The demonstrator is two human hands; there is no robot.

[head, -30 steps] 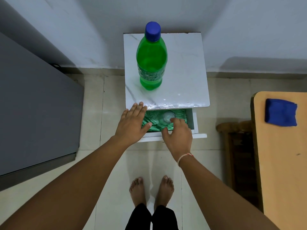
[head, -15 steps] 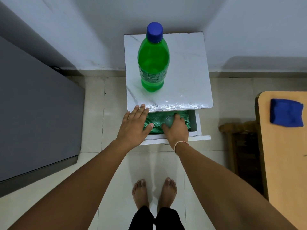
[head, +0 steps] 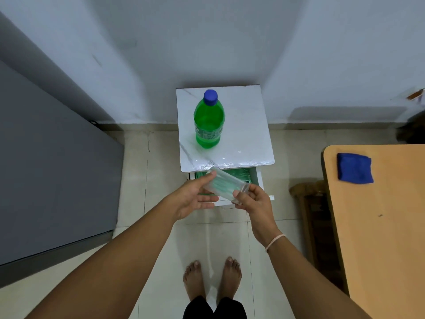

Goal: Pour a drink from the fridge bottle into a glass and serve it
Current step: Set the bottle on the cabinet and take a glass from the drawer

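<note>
A green plastic bottle (head: 208, 122) with a blue cap stands upright on the small white marble-look cabinet (head: 243, 134). Below the top, the cabinet's drawer (head: 258, 180) is pulled out and lined with green material. A clear glass (head: 224, 186) lies tilted on its side in the air above the drawer front. My right hand (head: 253, 201) grips its base end. My left hand (head: 195, 196) supports its rim end with thumb and fingers.
A grey fridge (head: 53, 169) fills the left side. A wooden table (head: 386, 226) stands at the right with a folded blue cloth (head: 354, 168) on it, and a dark wooden chair (head: 317, 217) beside it. My bare feet are on the tiled floor below.
My right hand has lifted the glass out of the drawer. My left hand left the drawer edge and took the glass's other end. The camera view pulled back.
</note>
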